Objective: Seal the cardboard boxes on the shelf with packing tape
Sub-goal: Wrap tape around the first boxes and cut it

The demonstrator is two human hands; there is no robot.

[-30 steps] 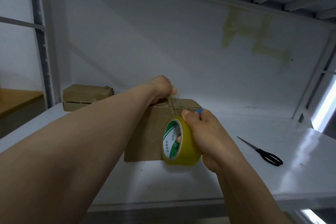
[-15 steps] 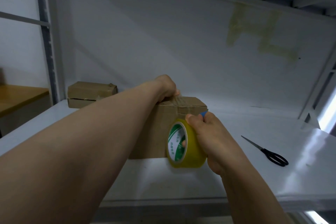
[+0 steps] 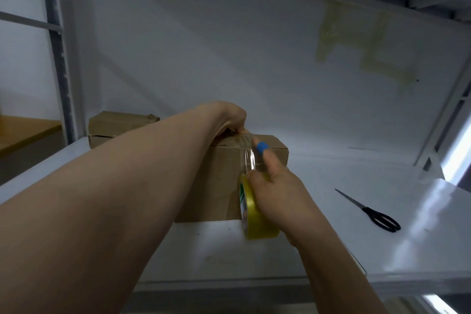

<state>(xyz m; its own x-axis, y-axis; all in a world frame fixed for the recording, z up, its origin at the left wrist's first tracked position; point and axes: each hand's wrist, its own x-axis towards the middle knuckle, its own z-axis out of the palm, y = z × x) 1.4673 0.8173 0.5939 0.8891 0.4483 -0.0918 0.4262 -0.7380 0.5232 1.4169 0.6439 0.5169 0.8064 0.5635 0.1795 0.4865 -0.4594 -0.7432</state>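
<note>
A brown cardboard box (image 3: 219, 186) stands on the white shelf (image 3: 318, 250) in front of me. My left hand (image 3: 226, 117) presses down on the box's top at its front edge, on the end of a clear tape strip (image 3: 249, 158). The strip runs from the top down the box's front face to a yellow tape roll (image 3: 254, 219). My right hand (image 3: 277, 191) grips that roll against the box's front, its index finger with a blue band stretched up along the strip.
A second, flatter cardboard box (image 3: 119, 127) lies at the back left of the shelf. Black-handled scissors (image 3: 374, 214) lie on the shelf to the right. Old tape marks (image 3: 356, 43) show on the white back wall. Steel uprights frame both sides.
The roll has turned edge-on and sits low against the box's front, with the strip now stretched down from the top. My right index finger has lifted onto the strip. The left hand stays put.
</note>
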